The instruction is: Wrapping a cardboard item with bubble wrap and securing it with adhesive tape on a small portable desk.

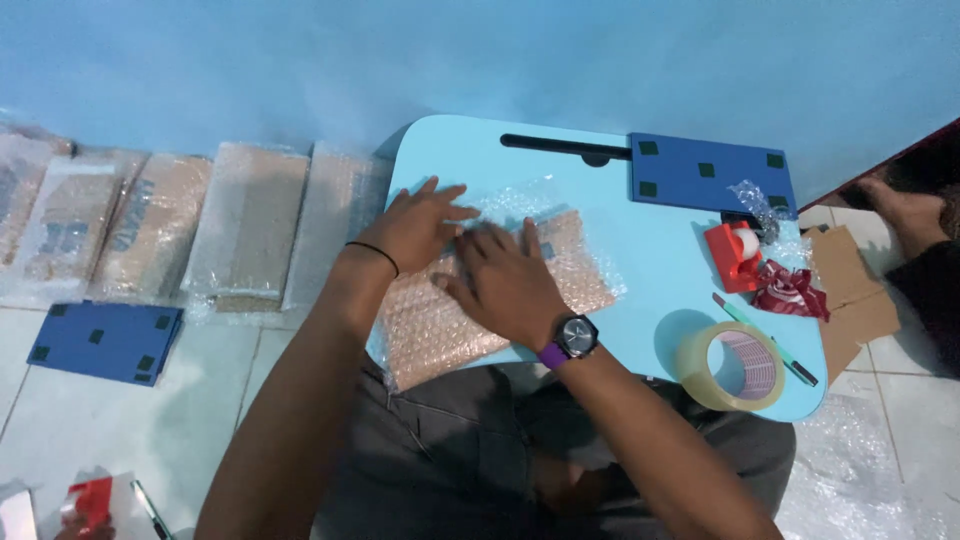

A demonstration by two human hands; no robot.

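A flat rectangular package wrapped in bubble wrap (pixel 480 300), tan-pink through the clear plastic, lies at the centre of the view on a light blue lap table (pixel 640 240), under both hands. At nine to ten o'clock a row of wrapped packages (pixel 170 225) lies side by side on the floor against the blue wall: flat brown rectangles in clear bubble wrap, some with blue printed marks. At three o'clock a piece of brown cardboard (pixel 850 295) lies flat beside the table.
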